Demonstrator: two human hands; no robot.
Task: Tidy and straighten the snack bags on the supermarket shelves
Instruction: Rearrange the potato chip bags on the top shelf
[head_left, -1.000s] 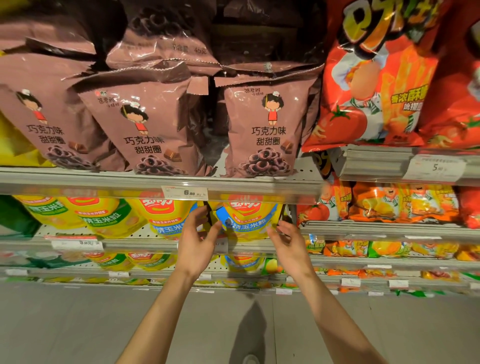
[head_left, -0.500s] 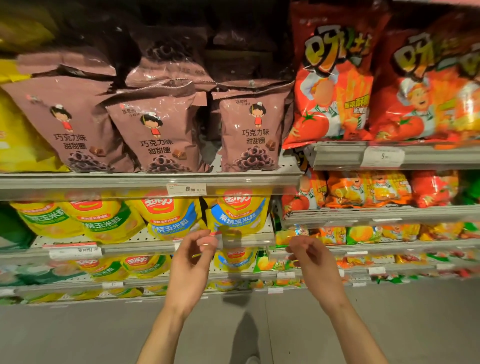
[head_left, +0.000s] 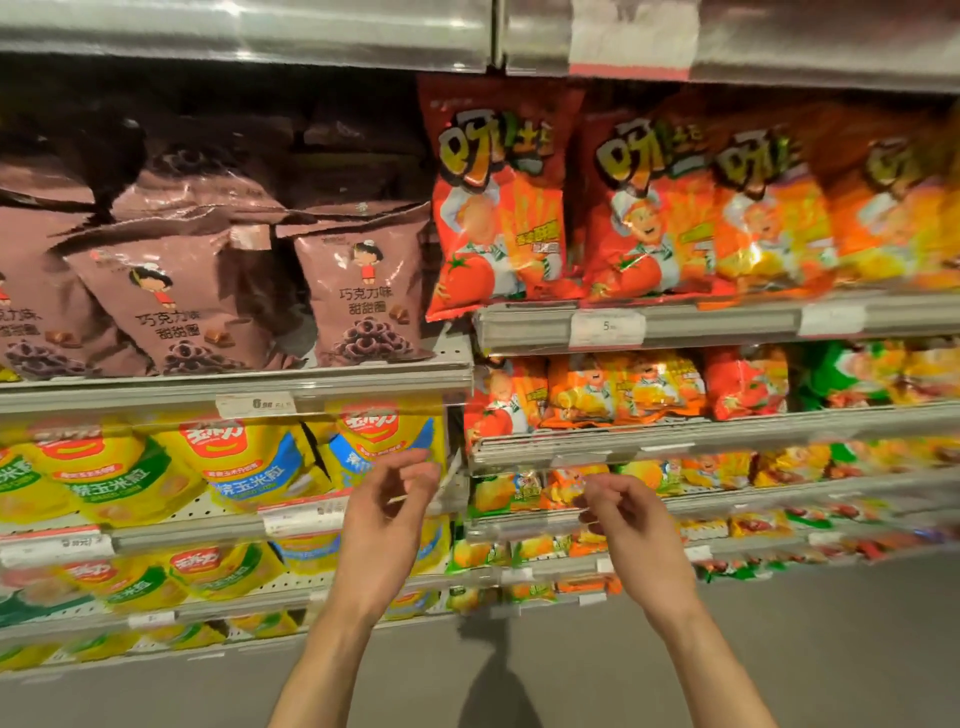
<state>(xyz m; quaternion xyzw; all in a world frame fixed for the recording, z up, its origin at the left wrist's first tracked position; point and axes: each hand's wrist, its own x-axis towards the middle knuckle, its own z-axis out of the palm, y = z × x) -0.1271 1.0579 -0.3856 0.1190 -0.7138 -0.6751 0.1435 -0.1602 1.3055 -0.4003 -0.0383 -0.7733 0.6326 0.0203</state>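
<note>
Both my hands hover in front of the shelves and touch no bag. My left hand (head_left: 387, 514) hangs before a yellow-and-blue corn snack bag (head_left: 384, 441), fingers loosely curled and holding nothing. My right hand (head_left: 631, 519) is level with it, in front of small orange bags (head_left: 524, 491), also loosely curled around nothing. On the shelf above stand brown chocolate-ring bags (head_left: 363, 291), some of them leaning. To their right are big red tomato snack bags (head_left: 498, 208), the leftmost one tilted over the shelf edge.
More yellow corn bags (head_left: 104, 473) fill the lower left shelves. A metal shelf rail (head_left: 727, 322) with price tags runs under the red bags, with small orange packs (head_left: 597, 389) below it. Grey floor (head_left: 831, 649) lies beneath the shelves.
My hands have drawn back from the yellow-and-blue bag they were touching, and their fingers have curled loosely. The view has swung up and to the right.
</note>
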